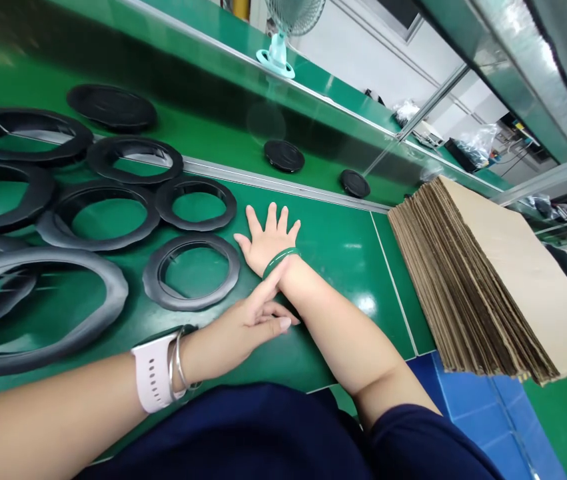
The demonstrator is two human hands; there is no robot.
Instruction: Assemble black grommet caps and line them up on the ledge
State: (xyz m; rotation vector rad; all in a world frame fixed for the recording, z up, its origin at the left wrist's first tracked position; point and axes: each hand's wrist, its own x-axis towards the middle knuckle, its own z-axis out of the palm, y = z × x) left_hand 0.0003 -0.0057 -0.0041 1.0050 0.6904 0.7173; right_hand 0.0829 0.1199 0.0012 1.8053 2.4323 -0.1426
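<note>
My right hand [272,239] lies on the green tabletop [323,220], fingers spread, with nothing in it. A green bangle [282,257] circles its wrist. My left hand [233,333] reaches across from the lower left, its index finger stretched out to touch the right wrist by the bangle. The left thumb points forward and the other fingers bend loosely; no object shows in them. On the left wrist sit a pale pink watch band [152,380] and a silver bracelet [179,363]. Just left of my right hand is a black ring [153,273], apart from it.
Several larger black rings [118,293] spread over the left side. Black discs [284,155] line the back ledge. A stack of cardboard sheets [468,280] stands at the right, above a blue box [483,407]. A mint fan [277,57] stands behind the partition.
</note>
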